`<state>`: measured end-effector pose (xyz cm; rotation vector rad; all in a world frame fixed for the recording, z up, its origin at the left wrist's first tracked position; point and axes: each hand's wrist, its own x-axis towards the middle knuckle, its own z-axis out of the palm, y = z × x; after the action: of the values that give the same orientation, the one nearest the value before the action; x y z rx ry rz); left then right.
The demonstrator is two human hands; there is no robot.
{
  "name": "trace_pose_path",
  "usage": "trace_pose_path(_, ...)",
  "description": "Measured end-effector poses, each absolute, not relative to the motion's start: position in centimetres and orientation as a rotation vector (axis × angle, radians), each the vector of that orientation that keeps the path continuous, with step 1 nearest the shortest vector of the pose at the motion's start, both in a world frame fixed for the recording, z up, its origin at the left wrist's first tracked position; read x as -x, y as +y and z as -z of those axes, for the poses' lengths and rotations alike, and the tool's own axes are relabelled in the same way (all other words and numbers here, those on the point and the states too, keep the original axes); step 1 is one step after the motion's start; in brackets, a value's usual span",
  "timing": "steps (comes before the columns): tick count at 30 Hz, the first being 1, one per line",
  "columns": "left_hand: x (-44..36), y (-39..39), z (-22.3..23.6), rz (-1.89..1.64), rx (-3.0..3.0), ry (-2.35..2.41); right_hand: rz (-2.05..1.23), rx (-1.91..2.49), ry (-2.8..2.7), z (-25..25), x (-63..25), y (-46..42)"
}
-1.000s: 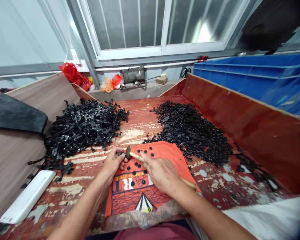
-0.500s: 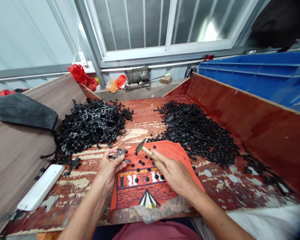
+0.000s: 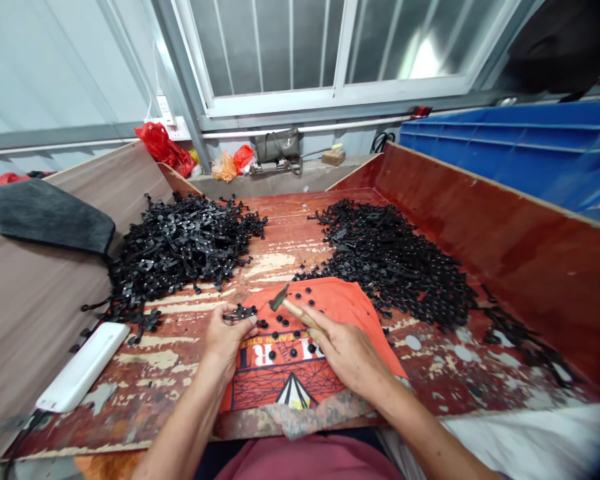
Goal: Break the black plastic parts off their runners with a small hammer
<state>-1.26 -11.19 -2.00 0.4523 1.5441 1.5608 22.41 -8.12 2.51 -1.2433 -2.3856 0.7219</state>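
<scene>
My left hand (image 3: pixel 225 337) pinches a small black plastic part (image 3: pixel 241 312) at the left edge of an orange printed cloth (image 3: pixel 300 360). My right hand (image 3: pixel 347 353) is closed round the wooden handle of a small hammer (image 3: pixel 290 307), whose dark head hovers just right of the part. Several small black round caps (image 3: pixel 283 321) lie scattered on the cloth between my hands.
A heap of black strip parts (image 3: pixel 180 247) lies at the left, a heap of small black pieces (image 3: pixel 390 260) at the right, on a worn red board table (image 3: pixel 145 373) with raised side walls. A white oblong device (image 3: pixel 83 367) sits front left; blue crates (image 3: pixel 520 153) stand right.
The hammer head lifted off the part and now sits raised beside it. My left hand shifted slightly while keeping the part. The view moved a little to the left.
</scene>
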Motion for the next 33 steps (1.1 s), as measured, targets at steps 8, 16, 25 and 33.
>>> trace_pose_path(8, 0.9, -11.2, 1.7, -1.582, -0.438, 1.514, -0.698, 1.250, -2.406, -2.6, -22.6, -8.5)
trace_pose_path(16, 0.4, -11.2, 1.7, -1.560, -0.568, 1.704, -0.614, 1.232, -2.459, -2.5, -22.6, -8.6)
trace_pose_path(25, 0.5, -11.2, 2.2, -1.570, -0.594, 1.672, -0.536, 1.251, -2.499, -3.2, -21.2, -9.7)
trace_pose_path(33, 0.3, -11.3, 2.0, -1.577, -0.558, 1.655, -0.578, 1.245, -2.470, -2.7, -20.8, -9.8)
